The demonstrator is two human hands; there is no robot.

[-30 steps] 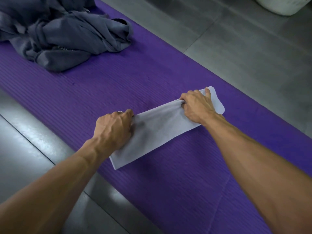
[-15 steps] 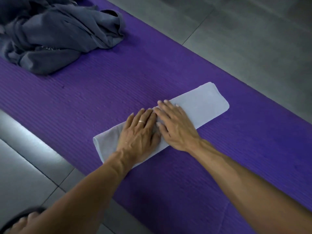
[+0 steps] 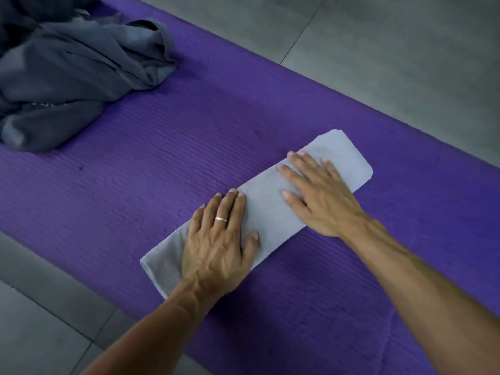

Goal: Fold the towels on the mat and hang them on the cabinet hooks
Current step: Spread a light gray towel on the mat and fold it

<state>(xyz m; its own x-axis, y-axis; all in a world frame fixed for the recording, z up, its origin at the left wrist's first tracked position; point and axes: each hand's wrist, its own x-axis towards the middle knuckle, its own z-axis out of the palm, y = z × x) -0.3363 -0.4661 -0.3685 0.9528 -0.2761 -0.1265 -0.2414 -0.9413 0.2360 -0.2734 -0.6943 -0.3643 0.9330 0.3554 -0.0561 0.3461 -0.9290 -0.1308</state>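
The folded towel (image 3: 267,212) lies on the mat (image 3: 162,171), with the crumpled towels (image 3: 67,77) behind it to the left.

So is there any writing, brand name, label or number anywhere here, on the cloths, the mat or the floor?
None can be read.
Folded pale grey towel: plain, no label showing.
Ribbed purple foam mat: no print.
Crumpled dark grey cloth heap: a faint speckled patch, too blurred to tell whether it is lettering.
Plain silver ring on the left hand: no engraving visible.
Grey floor tiles: unmarked.

Mat (image 3: 162,185) bearing towel (image 3: 267,212), clothes (image 3: 67,85)
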